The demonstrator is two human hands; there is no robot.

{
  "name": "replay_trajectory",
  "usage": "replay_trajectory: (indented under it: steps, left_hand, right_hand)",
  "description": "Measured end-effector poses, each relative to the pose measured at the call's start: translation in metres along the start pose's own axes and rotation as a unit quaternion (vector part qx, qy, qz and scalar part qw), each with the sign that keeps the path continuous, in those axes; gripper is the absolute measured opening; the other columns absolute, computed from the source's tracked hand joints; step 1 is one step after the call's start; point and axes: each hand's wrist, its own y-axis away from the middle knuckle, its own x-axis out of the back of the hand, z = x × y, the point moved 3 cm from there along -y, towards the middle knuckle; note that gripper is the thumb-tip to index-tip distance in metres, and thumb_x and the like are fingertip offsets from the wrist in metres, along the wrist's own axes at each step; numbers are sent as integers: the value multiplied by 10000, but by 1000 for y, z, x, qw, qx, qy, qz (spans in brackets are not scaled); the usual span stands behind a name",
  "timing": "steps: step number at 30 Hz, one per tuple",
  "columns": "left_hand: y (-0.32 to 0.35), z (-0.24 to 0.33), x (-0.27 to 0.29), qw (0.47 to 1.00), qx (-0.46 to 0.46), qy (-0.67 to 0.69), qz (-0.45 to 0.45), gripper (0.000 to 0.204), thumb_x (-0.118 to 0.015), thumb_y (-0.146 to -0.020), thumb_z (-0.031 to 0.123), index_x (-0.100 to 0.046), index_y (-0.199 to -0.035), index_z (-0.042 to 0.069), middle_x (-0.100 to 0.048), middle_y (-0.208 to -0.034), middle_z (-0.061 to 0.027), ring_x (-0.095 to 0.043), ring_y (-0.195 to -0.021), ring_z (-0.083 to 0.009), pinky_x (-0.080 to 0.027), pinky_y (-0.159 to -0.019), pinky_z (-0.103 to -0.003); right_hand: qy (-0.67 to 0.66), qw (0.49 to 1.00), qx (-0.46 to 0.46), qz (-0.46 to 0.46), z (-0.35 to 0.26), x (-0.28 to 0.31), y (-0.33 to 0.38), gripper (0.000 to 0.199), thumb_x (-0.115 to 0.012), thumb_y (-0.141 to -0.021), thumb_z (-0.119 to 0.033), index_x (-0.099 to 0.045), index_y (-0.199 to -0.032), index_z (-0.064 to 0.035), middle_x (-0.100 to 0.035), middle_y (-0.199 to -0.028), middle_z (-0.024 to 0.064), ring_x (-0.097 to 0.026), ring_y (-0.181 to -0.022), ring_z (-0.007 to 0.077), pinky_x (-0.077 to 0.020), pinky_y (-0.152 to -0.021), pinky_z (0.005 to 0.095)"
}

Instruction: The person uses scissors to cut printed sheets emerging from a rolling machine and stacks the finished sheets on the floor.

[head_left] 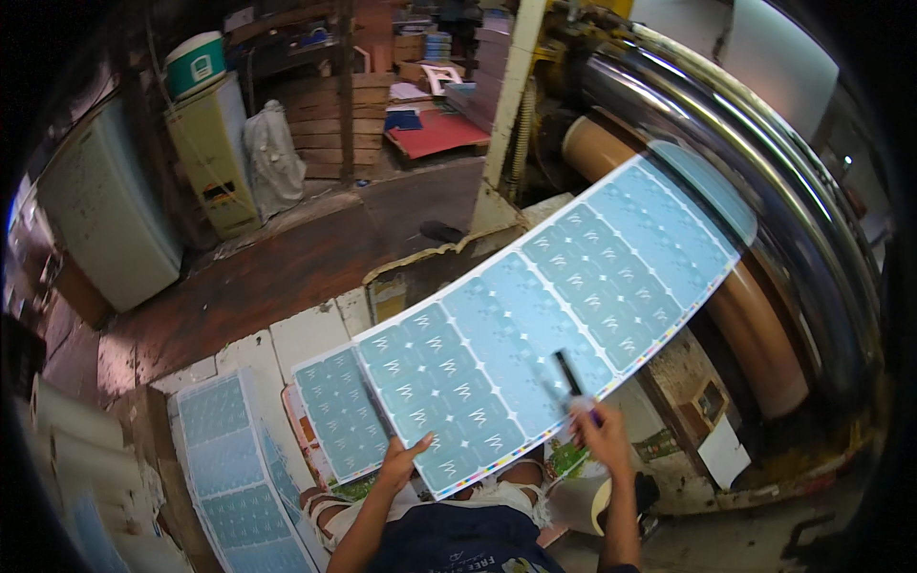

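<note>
A long blue-green printed sheet (516,329) slopes down from the rollers toward me. My left hand (405,460) pinches its near-left edge, thumb on top and the other fingers mostly hidden underneath. In my right hand (604,432) is a slim dark tool like a knife (569,372), its black end pointing away from me over the sheet. Motion blurs the tool, so I cannot tell whether it touches the sheet. Beneath the sheet's near end, on the white table, a similar sheet (334,406) shows at the left.
Metal rollers (707,124) and a brown roller (759,325) stand at the right. A stack of printed sheets (229,458) lies at the lower left on a white table (310,334). Further back are a pale cabinet (110,205), a green-and-white cooler (196,65) and a red-topped pallet (441,134).
</note>
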Motion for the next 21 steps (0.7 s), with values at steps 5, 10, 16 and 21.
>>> replay_trajectory:
  steps: [5, 10, 16, 21]
  left_hand:
    - [26, 30, 37, 998, -27, -42, 37, 364, -714, -859, 97, -571, -1165, -38, -650, -1036, -82, -628, -904, -162, -508, -808, -288]
    - [37, 46, 56, 992, -38, -85, 91, 373, -723, -846, 95, -574, -1162, -38, -653, -1013, -85, -630, -886, -158, -508, -808, -283]
    - [45, 66, 98, 994, -47, -59, 85, 406, -734, -838, 96, -562, -1181, -36, -664, -1030, -114, -644, -890, -182, -519, -807, -299]
    - [69, 65, 80, 997, -14, 5, 74, 405, -695, -852, 52, -531, -1214, -29, -658, -1046, -102, -659, -873, -185, -546, -791, -324]
  right_hand:
    - [-31, 979, 53, 195, -31, 86, -61, 198, -498, -1001, -204, -522, -1103, -36, -613, -671, 68, -538, -405, 112, -392, -344, 249]
    - [-22, 901, 129, 413, -9, 200, -123, 228, -539, -991, -248, -582, -1033, -28, -650, -793, 74, -583, -527, 102, -463, -441, 241]
    - [-64, 913, 100, 390, 25, 254, -182, 297, -567, -977, -291, -608, -1032, -2, -647, -751, 70, -574, -518, 102, -459, -453, 240]
    - [23, 951, 84, 298, 45, 254, -189, 319, -577, -970, -317, -631, -1026, -8, -640, -715, 60, -559, -492, 102, -442, -441, 241]
